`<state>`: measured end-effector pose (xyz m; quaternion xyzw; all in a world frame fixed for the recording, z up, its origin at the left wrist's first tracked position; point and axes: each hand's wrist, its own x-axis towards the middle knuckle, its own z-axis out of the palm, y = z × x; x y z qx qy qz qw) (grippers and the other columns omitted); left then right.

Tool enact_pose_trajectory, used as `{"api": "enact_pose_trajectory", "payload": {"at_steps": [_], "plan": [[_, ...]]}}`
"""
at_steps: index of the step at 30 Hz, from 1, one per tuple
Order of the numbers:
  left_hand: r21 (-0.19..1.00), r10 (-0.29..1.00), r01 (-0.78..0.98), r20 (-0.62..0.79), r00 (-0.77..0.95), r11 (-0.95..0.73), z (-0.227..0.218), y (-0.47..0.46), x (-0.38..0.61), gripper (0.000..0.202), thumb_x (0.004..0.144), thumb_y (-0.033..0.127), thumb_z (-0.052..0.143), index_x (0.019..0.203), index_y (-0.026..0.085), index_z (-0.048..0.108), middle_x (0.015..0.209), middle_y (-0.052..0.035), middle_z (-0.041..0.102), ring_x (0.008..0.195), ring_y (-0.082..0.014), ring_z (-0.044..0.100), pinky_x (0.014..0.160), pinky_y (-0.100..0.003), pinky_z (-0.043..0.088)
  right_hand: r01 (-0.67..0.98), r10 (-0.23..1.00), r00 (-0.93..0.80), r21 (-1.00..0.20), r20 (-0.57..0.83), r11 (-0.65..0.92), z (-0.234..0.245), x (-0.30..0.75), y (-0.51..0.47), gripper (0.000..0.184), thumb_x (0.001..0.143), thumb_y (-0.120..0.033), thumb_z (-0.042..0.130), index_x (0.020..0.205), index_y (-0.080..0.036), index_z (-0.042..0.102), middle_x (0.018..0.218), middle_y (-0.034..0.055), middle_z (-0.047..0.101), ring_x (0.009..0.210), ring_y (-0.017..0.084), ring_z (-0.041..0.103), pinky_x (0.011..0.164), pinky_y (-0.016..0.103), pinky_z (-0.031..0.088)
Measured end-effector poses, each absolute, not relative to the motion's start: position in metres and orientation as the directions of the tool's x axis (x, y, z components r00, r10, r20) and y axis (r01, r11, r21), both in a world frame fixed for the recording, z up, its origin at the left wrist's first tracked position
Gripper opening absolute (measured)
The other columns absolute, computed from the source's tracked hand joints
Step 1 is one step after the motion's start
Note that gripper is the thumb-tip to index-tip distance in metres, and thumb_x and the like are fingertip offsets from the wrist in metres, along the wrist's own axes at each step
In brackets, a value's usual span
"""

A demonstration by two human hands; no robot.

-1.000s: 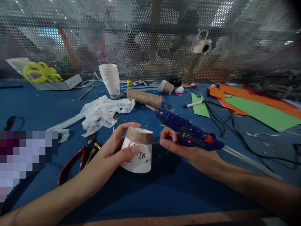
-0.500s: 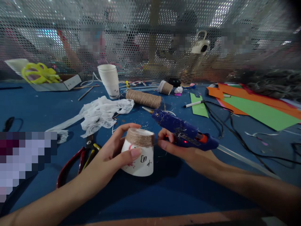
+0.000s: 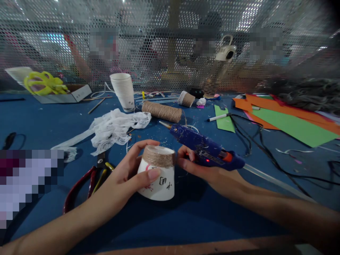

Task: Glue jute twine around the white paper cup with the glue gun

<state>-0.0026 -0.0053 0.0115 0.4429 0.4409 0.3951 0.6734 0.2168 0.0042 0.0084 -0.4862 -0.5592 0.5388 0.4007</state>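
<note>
An upturned white paper cup (image 3: 156, 189) with black characters and pink marks has brown twine (image 3: 159, 159) wound round its upper part. My left hand (image 3: 135, 170) grips it from the left, thumb on the front and fingers curled over the far side. Close to the cup's right side, my right hand (image 3: 202, 168) is closed around a blue glue gun (image 3: 204, 145), whose handle is hidden. Its nozzle points up and left, and a red light glows on its body. Thumb and fingertips come together beside the twine; whether they pinch a strand I cannot tell.
Behind the cup lie a twine spool (image 3: 162, 111) and white lace (image 3: 114, 127). Red-handled pliers (image 3: 91, 177) rest left of my forearm. Stacked paper cups (image 3: 122, 90), a clear bottle (image 3: 217, 76) and coloured paper (image 3: 292, 122) stand farther back, before a perforated metal screen (image 3: 159, 46). Black cables (image 3: 265, 152) run right.
The glue gun has shifted very slightly left. The cup has turned a little in my left hand, its black characters a touch farther right. Both hands keep their grip.
</note>
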Motion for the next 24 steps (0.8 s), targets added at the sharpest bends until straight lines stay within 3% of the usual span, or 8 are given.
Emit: {"api": "enact_pose_trajectory", "payload": {"at_steps": [8, 16, 24], "plan": [[0.939, 0.921, -0.159, -0.250, 0.297, 0.306, 0.0123, -0.0066, -0.0011, 0.053, 0.075, 0.040, 0.087, 0.121, 0.034, 0.062, 0.100, 0.0015, 0.077, 0.084, -0.0196, 0.070, 0.069, -0.023, 0.055, 0.098, 0.981, -0.184, -0.994, -0.062, -0.044, 0.0075, 0.2162, 0.0033, 0.035, 0.075, -0.034, 0.082, 0.069, -0.023, 0.049, 0.086, -0.0027, 0.066, 0.079, 0.014, 0.060, 0.077, 0.026, 0.053], [0.940, 0.922, -0.161, -0.244, 0.300, 0.301, 0.0114, -0.0058, -0.0015, 0.053, 0.076, 0.038, 0.086, 0.123, 0.033, 0.061, 0.104, -0.0014, 0.077, 0.085, -0.0225, 0.071, 0.070, -0.028, 0.055, 0.129, 0.979, -0.197, -0.989, 0.049, 0.075, 0.0041, 0.2190, 0.0041, 0.033, 0.083, -0.035, 0.077, 0.069, -0.023, 0.050, 0.088, -0.0026, 0.066, 0.080, 0.015, 0.060, 0.076, 0.027, 0.051], [0.946, 0.931, -0.149, -0.239, 0.276, 0.287, 0.0095, -0.0041, -0.0026, 0.053, 0.077, 0.038, 0.085, 0.123, 0.034, 0.057, 0.100, 0.0015, 0.076, 0.083, -0.0205, 0.069, 0.069, -0.026, 0.055, 0.171, 0.978, -0.202, -0.982, 0.044, 0.080, 0.0069, 0.2213, 0.0046, 0.031, 0.088, -0.033, 0.075, 0.071, -0.024, 0.050, 0.089, -0.0034, 0.066, 0.079, 0.013, 0.059, 0.078, 0.026, 0.050]]}}
